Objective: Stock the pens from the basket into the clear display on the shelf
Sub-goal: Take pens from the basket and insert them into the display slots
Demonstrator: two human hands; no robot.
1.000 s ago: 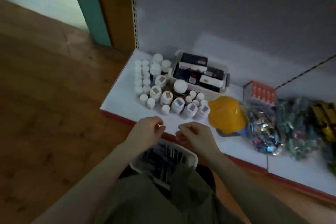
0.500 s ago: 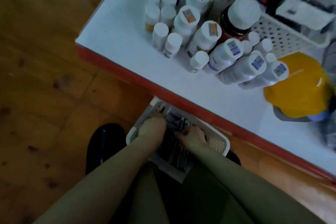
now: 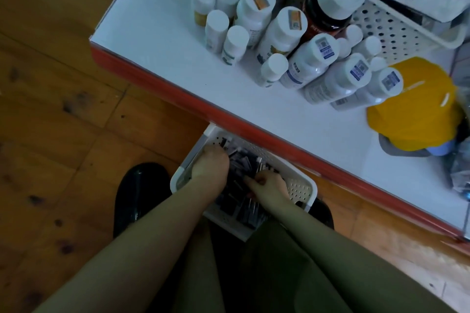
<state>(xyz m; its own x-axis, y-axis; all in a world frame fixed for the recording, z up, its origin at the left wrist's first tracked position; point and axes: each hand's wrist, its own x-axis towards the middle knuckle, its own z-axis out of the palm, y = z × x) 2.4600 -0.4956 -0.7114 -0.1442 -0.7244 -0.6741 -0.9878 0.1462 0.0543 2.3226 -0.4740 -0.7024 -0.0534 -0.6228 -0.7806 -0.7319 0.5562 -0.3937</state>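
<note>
Wooden floor [image 3: 63, 84] runs under a white shelf [image 3: 157, 40] with a red front edge, and below that edge sits the white basket [image 3: 302, 187] between the person's knees.

Both hands are down in it. My left hand [image 3: 209, 162] is at the far-left corner, fingers tucked under and out of sight, so whether it has closed on anything cannot be told. My right hand [image 3: 270, 187] is mid-basket, fingers curled down onto the dark pens [image 3: 240, 168] and seemingly pinching some, though the contact is hidden.

The pens lie loose in a heap, touching and overlapping. Most seem to have their long axes running near-to-far along the basket, some skewed; which end is the tip is too dark to tell.

I judge them light, stiff and smooth, so a bundle may fan out or slip. Best taken a few at once around mid-barrel, squared parallel first.

Farther out on the shelf stand white bottles [image 3: 282, 33], a brown jar [image 3: 328, 12], a perforated bin [image 3: 396, 25] and a yellow cap [image 3: 412, 101] at right. No clear display is in view.
</note>
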